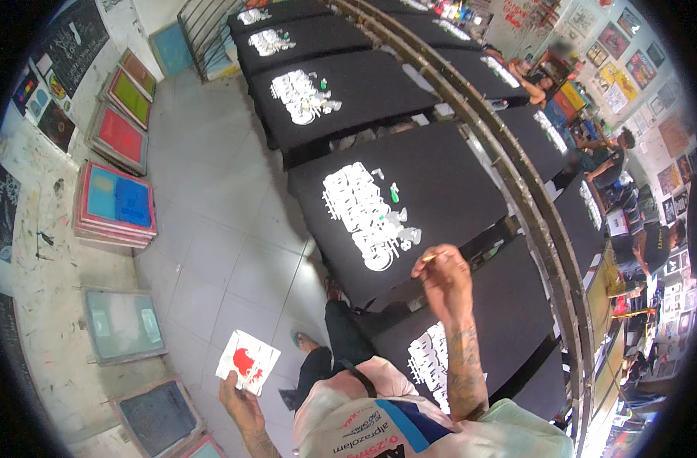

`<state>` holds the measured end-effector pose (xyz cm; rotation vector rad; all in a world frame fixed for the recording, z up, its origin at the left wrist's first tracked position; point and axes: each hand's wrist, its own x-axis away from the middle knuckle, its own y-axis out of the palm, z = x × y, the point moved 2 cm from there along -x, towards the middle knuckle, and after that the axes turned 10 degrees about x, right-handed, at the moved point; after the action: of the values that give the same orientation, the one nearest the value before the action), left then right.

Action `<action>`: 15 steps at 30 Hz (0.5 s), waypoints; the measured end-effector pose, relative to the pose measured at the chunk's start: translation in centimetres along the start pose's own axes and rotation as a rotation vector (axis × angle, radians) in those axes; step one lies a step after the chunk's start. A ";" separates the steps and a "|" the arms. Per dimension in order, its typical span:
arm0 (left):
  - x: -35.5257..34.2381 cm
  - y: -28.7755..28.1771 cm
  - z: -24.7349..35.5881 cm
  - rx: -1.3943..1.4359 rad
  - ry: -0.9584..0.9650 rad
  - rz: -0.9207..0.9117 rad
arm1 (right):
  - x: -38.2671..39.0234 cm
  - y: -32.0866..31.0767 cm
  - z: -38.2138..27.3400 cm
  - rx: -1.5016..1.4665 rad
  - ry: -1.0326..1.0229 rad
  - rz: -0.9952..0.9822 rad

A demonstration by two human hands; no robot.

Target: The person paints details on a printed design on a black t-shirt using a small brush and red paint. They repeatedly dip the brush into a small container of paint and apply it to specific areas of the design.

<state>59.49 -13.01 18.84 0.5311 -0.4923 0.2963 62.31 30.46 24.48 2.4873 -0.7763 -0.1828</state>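
Observation:
My left hand (240,404) grips a flat white square card or tray (248,361) with red paint on it, held over the walkway. My right hand (448,278), fingers pinched, holds a thin yellowish stick (429,258), perhaps a brush, above the edge of a black fabric panel (394,153). That panel carries a large white print (356,214) with small green and grey patches. A similar panel (478,320), its print partly hidden by my right arm, lies nearer me.
More printed black panels (367,84) run away along curved metal rails (528,175). At left, screen frames (123,324) lean along the wall beside a tiled floor (196,191). Several people (608,164) are at work beyond the rails at right.

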 end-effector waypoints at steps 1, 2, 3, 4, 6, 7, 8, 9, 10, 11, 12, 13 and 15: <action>-0.4 0.4 -0.3 0.020 -0.005 0.000 | -0.7 -0.8 -0.1 0.008 -0.004 0.021; -0.7 0.7 -0.5 0.040 -0.009 -0.001 | -1.2 -1.5 -0.1 0.016 -0.009 0.042; -1.1 1.0 -0.4 0.058 0.005 0.012 | -1.5 -1.9 0.0 0.006 0.004 0.061; -1.6 2.0 -0.3 0.075 0.011 0.022 | -1.9 -2.3 0.0 0.002 0.003 0.063; -2.4 3.4 0.0 0.106 0.033 0.048 | -2.8 -2.9 0.8 -0.016 0.007 0.062; -3.1 4.2 0.1 0.112 0.004 -0.023 | -3.2 -3.2 0.9 -0.014 0.011 0.067; -3.5 4.8 -0.1 0.118 0.009 0.004 | -3.2 -3.7 1.2 -0.004 0.015 0.081; -3.9 5.5 -0.2 0.124 0.014 0.030 | -3.2 -4.3 1.8 0.006 0.019 0.095; -4.1 6.2 -0.1 0.131 0.027 0.056 | -3.4 -4.7 2.3 0.011 0.021 0.104; -5.0 5.9 -0.3 0.153 0.001 0.046 | -3.7 -5.1 2.7 0.032 0.026 0.116; -5.6 5.5 -0.7 0.162 -0.019 0.045 | -3.9 -5.5 3.1 0.054 0.030 0.129; -5.9 5.5 -0.7 0.170 -0.040 0.044 | -4.0 -5.8 3.6 0.075 0.036 0.142; -6.4 5.3 -0.9 0.154 -0.061 0.088 | -4.1 -5.8 4.6 0.074 0.063 0.153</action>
<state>52.36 -9.06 17.06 0.6709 -0.5554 0.4052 60.57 34.78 17.45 2.4765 -0.9580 -0.0213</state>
